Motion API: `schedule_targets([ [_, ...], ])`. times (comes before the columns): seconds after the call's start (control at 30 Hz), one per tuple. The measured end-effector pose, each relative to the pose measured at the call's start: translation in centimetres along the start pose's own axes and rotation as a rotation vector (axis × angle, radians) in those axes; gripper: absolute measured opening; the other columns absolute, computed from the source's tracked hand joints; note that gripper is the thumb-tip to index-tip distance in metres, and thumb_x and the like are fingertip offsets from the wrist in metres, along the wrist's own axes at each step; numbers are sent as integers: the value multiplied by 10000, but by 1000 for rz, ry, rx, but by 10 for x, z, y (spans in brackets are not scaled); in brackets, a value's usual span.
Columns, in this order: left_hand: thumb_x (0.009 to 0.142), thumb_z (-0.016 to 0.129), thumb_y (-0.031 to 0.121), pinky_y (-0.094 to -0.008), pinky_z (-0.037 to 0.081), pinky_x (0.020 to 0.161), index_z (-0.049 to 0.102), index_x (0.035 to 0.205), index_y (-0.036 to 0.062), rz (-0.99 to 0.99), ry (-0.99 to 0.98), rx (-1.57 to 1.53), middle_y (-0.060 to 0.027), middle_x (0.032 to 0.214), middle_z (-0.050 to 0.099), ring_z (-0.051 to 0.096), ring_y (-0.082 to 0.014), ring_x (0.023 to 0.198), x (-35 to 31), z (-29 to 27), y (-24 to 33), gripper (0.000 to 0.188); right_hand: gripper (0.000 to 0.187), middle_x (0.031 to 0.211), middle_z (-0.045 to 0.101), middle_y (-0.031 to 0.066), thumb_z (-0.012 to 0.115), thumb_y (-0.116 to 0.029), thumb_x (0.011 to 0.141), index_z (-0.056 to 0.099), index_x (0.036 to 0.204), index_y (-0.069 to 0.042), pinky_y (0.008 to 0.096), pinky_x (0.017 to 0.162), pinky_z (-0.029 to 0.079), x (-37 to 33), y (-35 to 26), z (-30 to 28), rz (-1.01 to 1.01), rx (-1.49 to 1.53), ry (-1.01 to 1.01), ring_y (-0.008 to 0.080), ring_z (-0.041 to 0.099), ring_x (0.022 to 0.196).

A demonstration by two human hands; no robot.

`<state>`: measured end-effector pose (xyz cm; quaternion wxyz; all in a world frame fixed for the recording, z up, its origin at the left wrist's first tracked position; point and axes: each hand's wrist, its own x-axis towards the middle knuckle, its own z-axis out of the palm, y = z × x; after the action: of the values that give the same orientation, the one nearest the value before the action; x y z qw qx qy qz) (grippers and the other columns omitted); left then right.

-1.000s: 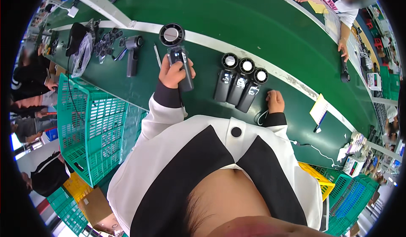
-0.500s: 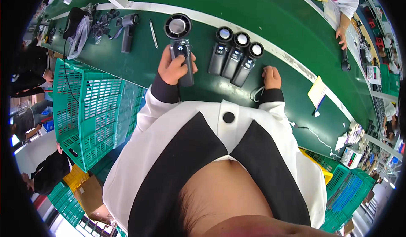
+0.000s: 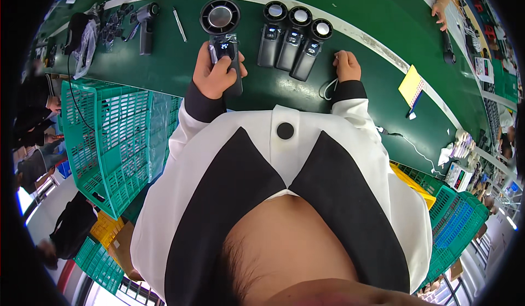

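Observation:
My left hand [image 3: 215,75] is wrapped round the dark grey body of a handheld fan [image 3: 222,49]. The thumb lies on the front of the body, just below a lit display, and the round black head with its silver centre points away from me. Three similar handheld fans [image 3: 294,41] lie side by side on the green table to the right, their small displays lit too. Beyond them rests my right hand [image 3: 346,65], closed with its fingers curled; whatever is inside it, if anything, is hidden. A thin pale cord loop [image 3: 327,89] lies beside that wrist.
Another fan [image 3: 146,28], a white pen [image 3: 179,24] and plastic-wrapped parts [image 3: 87,48] lie at the left. A green crate [image 3: 109,142] stands by the table's left edge. A yellow notepad [image 3: 410,86] lies at the right; a co-worker's hand [image 3: 439,13] shows at far right.
The whole view has shifted, so the table's things sit higher in it. Digits now show on the held fan's display. Both hands keep their places and grips.

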<state>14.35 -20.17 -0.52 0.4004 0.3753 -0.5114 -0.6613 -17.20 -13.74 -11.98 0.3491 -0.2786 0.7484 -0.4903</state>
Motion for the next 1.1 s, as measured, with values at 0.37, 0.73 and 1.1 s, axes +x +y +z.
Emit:
schedule_targets([
  [0.37,737,355,-19,-357,482,584,360,1120,-25,-53,32,-21,-205,881,543,579,-277,666,8,-4,-10,382,243,625,549,4,498,-232,851,608,779,-28,211,544,366,1,5,-1,-6,31,-9,74,488,584],
  [0.73,734,403,-28,-360,491,579,372,1060,-38,-108,63,-80,-182,850,555,588,-257,645,17,-4,-20,328,233,657,560,15,498,-221,854,608,795,-23,211,560,388,0,3,-1,14,31,-23,80,508,599],
  [1.1,767,432,-1,-353,496,582,381,1053,-30,-209,69,-112,-168,862,559,588,-240,654,37,-10,-44,292,195,637,533,-9,502,-226,874,597,838,-60,182,437,286,-2,5,-1,-33,76,-43,35,391,492],
])
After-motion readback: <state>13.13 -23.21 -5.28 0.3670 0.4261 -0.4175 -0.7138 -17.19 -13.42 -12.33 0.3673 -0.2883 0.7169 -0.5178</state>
